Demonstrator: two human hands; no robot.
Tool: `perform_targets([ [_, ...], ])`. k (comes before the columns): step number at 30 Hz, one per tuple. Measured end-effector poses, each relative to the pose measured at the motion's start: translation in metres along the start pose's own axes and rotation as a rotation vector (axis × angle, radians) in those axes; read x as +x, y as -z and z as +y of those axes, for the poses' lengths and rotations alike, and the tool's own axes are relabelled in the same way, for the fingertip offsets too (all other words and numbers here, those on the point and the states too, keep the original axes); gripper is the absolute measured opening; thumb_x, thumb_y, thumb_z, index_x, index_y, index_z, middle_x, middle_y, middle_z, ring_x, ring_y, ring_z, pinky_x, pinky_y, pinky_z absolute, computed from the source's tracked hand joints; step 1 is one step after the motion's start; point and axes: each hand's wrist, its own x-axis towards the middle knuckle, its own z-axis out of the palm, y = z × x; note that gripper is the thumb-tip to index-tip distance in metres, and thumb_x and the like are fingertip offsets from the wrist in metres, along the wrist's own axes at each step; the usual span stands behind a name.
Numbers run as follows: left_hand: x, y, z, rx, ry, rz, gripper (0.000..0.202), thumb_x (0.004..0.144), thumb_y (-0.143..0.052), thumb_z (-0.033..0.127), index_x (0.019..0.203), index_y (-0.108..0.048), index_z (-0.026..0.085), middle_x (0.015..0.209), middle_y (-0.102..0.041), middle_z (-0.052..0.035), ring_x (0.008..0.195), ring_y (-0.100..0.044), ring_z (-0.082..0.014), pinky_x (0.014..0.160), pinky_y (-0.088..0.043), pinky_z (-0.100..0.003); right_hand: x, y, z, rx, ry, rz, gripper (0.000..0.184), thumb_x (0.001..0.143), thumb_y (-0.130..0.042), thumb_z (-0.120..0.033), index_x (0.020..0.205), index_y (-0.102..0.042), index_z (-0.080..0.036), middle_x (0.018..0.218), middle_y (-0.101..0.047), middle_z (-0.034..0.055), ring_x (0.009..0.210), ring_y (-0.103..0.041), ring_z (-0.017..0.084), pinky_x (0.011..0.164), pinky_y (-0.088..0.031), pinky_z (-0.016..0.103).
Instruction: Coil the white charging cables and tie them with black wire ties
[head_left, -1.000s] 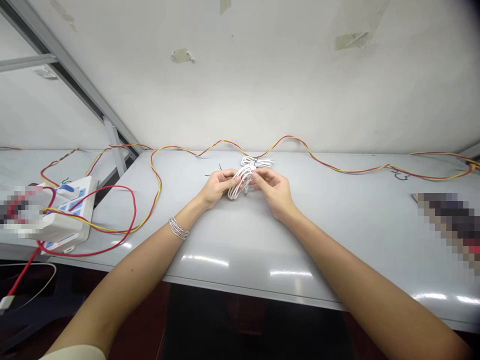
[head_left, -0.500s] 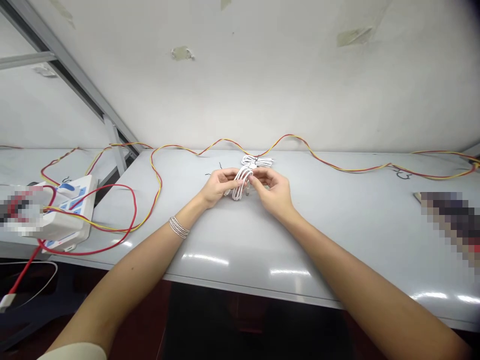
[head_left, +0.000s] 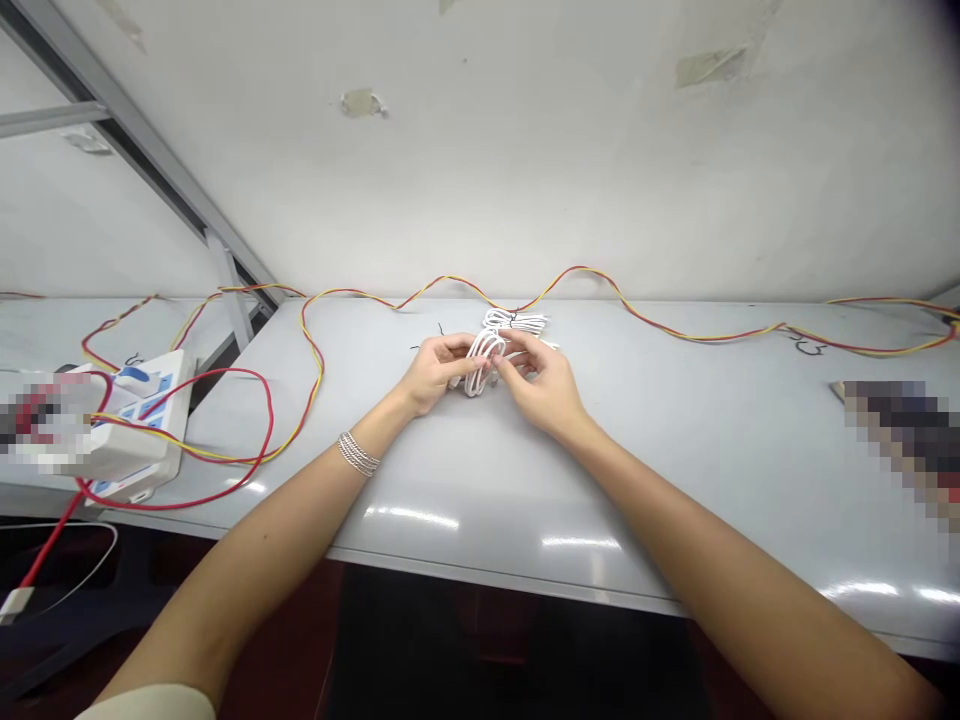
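A coiled white cable (head_left: pixel 480 364) is held between both hands above the grey table (head_left: pixel 465 470). My left hand (head_left: pixel 433 372) grips the coil's left side, fingers curled round the loops. The fingers of my right hand (head_left: pixel 541 381) pinch the coil's right side. Just behind the hands a second white cable bundle (head_left: pixel 514 322) lies on the table, tied in the middle. A silver bracelet (head_left: pixel 355 455) sits on my left wrist.
A twisted red and yellow wire (head_left: pixel 600 288) snakes along the back of the table by the wall. A white and blue power strip (head_left: pixel 139 428) with red wire loops lies at the left. A blurred object (head_left: pixel 904 440) rests at the right edge.
My right hand has shifted slightly left and its fingers have worked closer around the coil. The left hand stays in place on the coil.
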Motion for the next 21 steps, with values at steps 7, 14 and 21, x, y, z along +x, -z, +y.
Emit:
perform_targets([
  [7, -0.0002, -0.0001, 0.0005, 0.002, 0.011, -0.001, 0.032, 0.067, -0.086, 0.032, 0.091, -0.076, 0.013, 0.081, -0.072, -0.0045, 0.069, -0.063, -0.0137, 0.066, -0.048, -0.027, 0.0001, -0.0012, 0.0024, 0.023, 0.02, -0.023, 0.029, 0.086, -0.064, -0.038, 0.105, -0.072, -0.017, 0.091, -0.073, 0.0066, 0.079, -0.065, 0.018, 0.071, -0.051, 0.032],
  [14, 0.0015, 0.0003, -0.0006, -0.001, 0.003, 0.024, 0.032, 0.066, -0.087, 0.031, 0.09, -0.077, 0.013, 0.085, -0.074, -0.0066, 0.076, -0.065, -0.0157, 0.072, -0.049, -0.027, 0.0006, -0.0021, 0.004, 0.081, 0.0, 0.041, 0.036, 0.083, -0.068, -0.047, 0.103, -0.07, -0.017, 0.081, -0.069, 0.0048, 0.072, -0.063, 0.016, 0.064, -0.051, 0.029],
  [21, 0.002, 0.0014, -0.0013, -0.013, 0.025, 0.023, 0.034, 0.065, -0.088, 0.03, 0.092, -0.076, 0.013, 0.084, -0.073, -0.0061, 0.074, -0.065, -0.0153, 0.07, -0.049, -0.026, 0.0012, -0.0005, 0.0012, 0.174, -0.005, 0.059, 0.038, 0.087, -0.063, -0.055, 0.089, -0.064, -0.017, 0.077, -0.064, 0.0027, 0.069, -0.058, 0.013, 0.063, -0.047, 0.027],
])
